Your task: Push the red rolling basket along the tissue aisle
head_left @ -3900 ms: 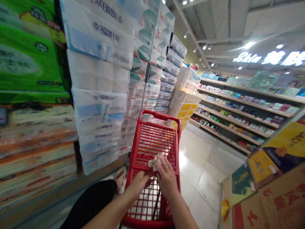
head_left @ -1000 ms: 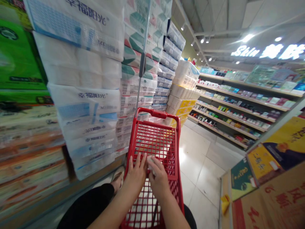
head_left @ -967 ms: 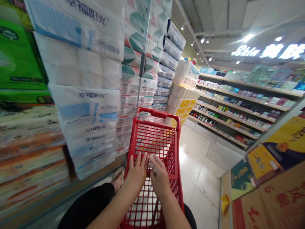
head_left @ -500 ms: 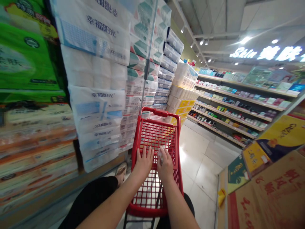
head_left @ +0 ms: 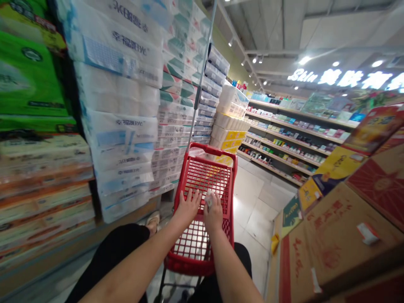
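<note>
A red plastic shopping trolley (head_left: 234, 168) with a grid basket stands in front of me, tilted toward my body. My left hand (head_left: 188, 205) lies over its grid with the fingers spread, and I see nothing in it. Beside it, my right hand (head_left: 214, 213) is over the trolley too, its fingers curled around a small crumpled whitish wad (head_left: 208, 199). Whether the wad is tissue or plastic, I cannot tell. No goods show clearly through the grid.
Tall stacks of wrapped toilet rolls (head_left: 126, 97) and green tissue packs (head_left: 31, 75) line the left side. Cardboard cartons (head_left: 344, 235) are piled close on the right. Pale floor tiles (head_left: 249, 193) run between them toward shelves of small boxed goods (head_left: 284, 130).
The view has turned to the right and moved along the aisle, so more cartons show at the right. Both hands stay over the trolley, and the whitish wad remains in my right hand.
</note>
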{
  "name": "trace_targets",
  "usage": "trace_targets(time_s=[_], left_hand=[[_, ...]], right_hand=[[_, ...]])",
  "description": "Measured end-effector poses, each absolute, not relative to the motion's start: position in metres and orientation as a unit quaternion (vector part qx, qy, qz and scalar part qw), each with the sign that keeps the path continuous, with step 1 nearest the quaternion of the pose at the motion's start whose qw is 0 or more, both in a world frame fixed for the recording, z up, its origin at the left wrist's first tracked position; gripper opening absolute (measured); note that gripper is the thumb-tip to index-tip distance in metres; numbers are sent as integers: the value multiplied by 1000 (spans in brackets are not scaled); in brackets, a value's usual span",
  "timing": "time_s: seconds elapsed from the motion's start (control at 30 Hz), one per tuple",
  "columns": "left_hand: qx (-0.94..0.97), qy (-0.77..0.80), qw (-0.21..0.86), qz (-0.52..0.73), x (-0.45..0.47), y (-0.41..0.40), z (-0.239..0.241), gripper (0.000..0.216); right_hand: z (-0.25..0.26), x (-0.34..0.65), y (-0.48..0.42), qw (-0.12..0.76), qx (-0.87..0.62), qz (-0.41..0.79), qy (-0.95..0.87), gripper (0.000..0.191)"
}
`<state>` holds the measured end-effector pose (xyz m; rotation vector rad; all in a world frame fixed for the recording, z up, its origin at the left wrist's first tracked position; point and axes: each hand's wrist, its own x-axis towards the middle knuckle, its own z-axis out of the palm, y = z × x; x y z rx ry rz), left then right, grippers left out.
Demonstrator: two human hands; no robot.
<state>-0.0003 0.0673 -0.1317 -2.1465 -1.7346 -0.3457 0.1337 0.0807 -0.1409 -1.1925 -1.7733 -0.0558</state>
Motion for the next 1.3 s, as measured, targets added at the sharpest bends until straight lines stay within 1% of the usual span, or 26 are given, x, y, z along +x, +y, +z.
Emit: trace_targets(time_s=[0.1, 0.23, 0.4, 0.47, 0.67, 0.87, 0.97, 1.07, 1.13, 1.2, 1.23, 1.3], left_hand=[[-766, -604, 183, -125, 8, 64, -131, 54], [-743, -630, 183, -131, 19, 62, -135, 55], [-692, -677, 177, -178, 30, 70, -150, 58], [-682, -683, 174, -194, 30, 74, -156, 58], [-663, -705, 141, -210, 26, 83, -161, 52], [-655, -705, 139, -234, 19, 86, -158, 53], [-663, -699, 146, -224, 10, 83, -155, 52], [-670, -693, 162, -210, 3, 79, -152, 53], [-670, -694, 166, -204, 0, 75, -151, 54], [-670, -696, 165, -199, -1, 72, -151, 55], [-670, -697, 165, -197, -1, 70, -151, 55], [-668, -699, 167, -192, -2, 66, -150, 55]], right_hand=[[-141, 143, 75, 468, -474, -36, -745, 46], [-140, 153, 74, 457, -438, -14, -774, 45], [-142, 139, 88, 509, -478, 32, -715, 46], [-145, 131, 93, 515, -483, 32, -707, 45], [-151, 132, 95, 458, -437, 13, -774, 55], [-142, 138, 95, 426, -499, -69, -751, 49], [-145, 132, 95, 447, -488, -72, -746, 48], [-148, 127, 96, 488, -454, -15, -746, 49], [-148, 125, 96, 525, -464, 24, -713, 50], [-147, 125, 94, 546, -480, 34, -686, 48], [-146, 124, 93, 541, -472, 31, -695, 45], [-144, 122, 89, 502, -418, 24, -757, 39]])
